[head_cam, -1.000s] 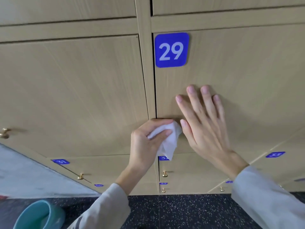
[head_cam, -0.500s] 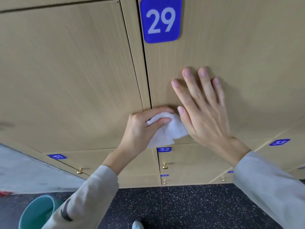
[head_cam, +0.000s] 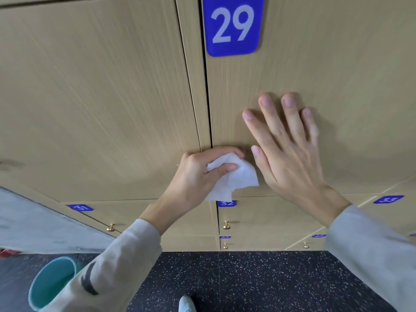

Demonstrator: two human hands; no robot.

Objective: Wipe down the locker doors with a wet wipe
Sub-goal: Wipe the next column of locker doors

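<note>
A light wooden locker door [head_cam: 326, 70] carries a blue plate reading 29 [head_cam: 233, 25]. My left hand [head_cam: 198, 176] grips a crumpled white wet wipe [head_cam: 234, 181] and holds it against the door's lower left corner, at the dark gap beside the frame. My right hand [head_cam: 286, 152] lies flat on the same door just right of the wipe, fingers straight and spread. The neighbouring door [head_cam: 94, 97] fills the left of the view.
Below are lower lockers numbered 31 [head_cam: 80, 207], 32 [head_cam: 227, 203] and 33 [head_cam: 388, 199] with small brass knobs [head_cam: 226, 225]. A teal bucket [head_cam: 51, 282] stands on the dark speckled floor [head_cam: 247, 280] at lower left. A shoe tip [head_cam: 186, 304] shows at the bottom.
The view has tilted downward, so the 29 plate sits higher in frame. My left hand has shifted the wipe slightly along the door's lower left corner; my right hand stays flat on the door.
</note>
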